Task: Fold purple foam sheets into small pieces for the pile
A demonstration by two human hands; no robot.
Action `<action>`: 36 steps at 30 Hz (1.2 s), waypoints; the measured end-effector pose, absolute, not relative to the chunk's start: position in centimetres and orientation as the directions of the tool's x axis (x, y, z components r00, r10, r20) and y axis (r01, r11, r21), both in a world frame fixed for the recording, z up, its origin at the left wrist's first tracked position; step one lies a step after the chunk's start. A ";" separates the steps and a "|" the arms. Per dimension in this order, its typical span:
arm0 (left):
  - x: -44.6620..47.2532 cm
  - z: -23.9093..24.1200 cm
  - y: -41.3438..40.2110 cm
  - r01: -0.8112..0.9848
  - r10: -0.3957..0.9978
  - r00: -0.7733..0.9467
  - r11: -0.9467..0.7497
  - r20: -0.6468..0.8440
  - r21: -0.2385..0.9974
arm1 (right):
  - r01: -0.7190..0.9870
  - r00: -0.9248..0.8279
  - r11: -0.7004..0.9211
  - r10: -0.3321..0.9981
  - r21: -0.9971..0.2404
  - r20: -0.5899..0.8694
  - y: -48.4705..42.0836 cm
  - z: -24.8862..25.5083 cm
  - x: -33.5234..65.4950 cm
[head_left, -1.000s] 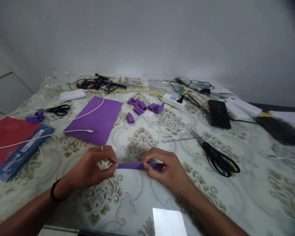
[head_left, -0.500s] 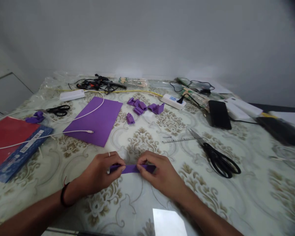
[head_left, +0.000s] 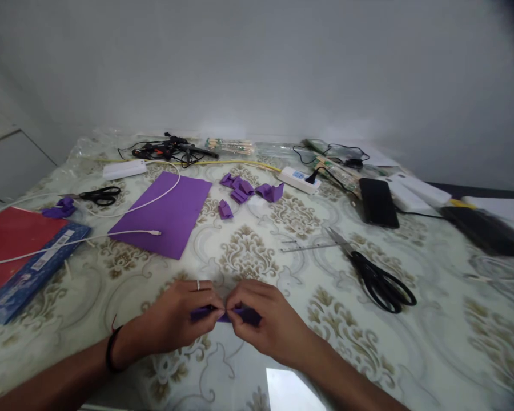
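Note:
A narrow purple paper strip (head_left: 249,315) spans my two hands just above the patterned tablecloth, mostly covered by the fingers. My left hand (head_left: 182,317), with a ring and a dark wristband, pinches the strip near its middle between thumb and forefinger. Close against it, my right hand (head_left: 265,319) pinches the same strip, the fingertips of both hands nearly touching. Beyond the hands lie several folded purple paper pieces (head_left: 240,188). A purple paper sheet (head_left: 167,217) rests to the left of these pieces.
Large black-handled scissors (head_left: 381,285) lie on the right beside a clear ruler (head_left: 310,247). Smaller scissors (head_left: 100,196), a red-and-blue packet (head_left: 25,245) and a white cable (head_left: 128,232) are on the left. Toward the back are a power strip (head_left: 298,179), black phone (head_left: 377,202) and tangled black cables (head_left: 173,149).
My right hand has slid left along the strip toward my left hand, so less purple shows between them. Both hands sit slightly lower in view.

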State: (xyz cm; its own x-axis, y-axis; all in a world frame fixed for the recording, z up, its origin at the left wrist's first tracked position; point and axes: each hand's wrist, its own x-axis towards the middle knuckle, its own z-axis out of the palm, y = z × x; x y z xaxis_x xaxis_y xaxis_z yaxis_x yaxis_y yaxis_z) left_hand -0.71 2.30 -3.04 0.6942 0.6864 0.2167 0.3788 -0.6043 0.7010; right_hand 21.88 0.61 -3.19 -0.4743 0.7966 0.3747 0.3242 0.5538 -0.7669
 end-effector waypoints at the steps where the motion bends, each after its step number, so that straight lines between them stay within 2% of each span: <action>1: -0.6 -3.0 2.3 0.366 0.678 0.698 -0.614 0.230 0.700 | 0.318 -0.482 0.564 0.788 -0.762 0.383 0.6 -3.2 21.9; 6: -0.6 -2.5 2.2 0.376 0.684 0.664 -0.654 0.302 0.656 | 0.324 -0.489 0.575 0.782 -0.751 0.388 0.8 -3.2 22.5; 13: -2.6 -1.0 3.7 0.399 0.745 0.585 -0.608 0.319 0.687 | 0.338 -0.464 0.505 0.824 -0.794 0.327 2.2 -2.6 25.0; 19: -3.3 -0.5 4.3 0.493 0.803 0.494 -0.575 0.334 0.653 | 0.445 -0.360 0.447 0.883 -0.776 0.302 3.4 -1.5 27.0; 22: -2.4 -0.9 3.7 0.480 0.805 0.504 -0.562 0.313 0.673 | 0.442 -0.330 0.490 0.868 -0.751 0.372 2.9 -1.4 26.2; 26: -1.1 -1.4 2.8 0.404 0.776 0.538 -0.581 0.330 0.707 | 0.399 -0.411 0.589 0.800 -0.702 0.438 1.6 -1.9 24.0; 36: -0.2 -2.2 2.5 0.341 0.744 0.571 -0.600 0.348 0.724 | 0.409 -0.464 0.624 0.771 -0.666 0.437 0.6 -2.6 22.5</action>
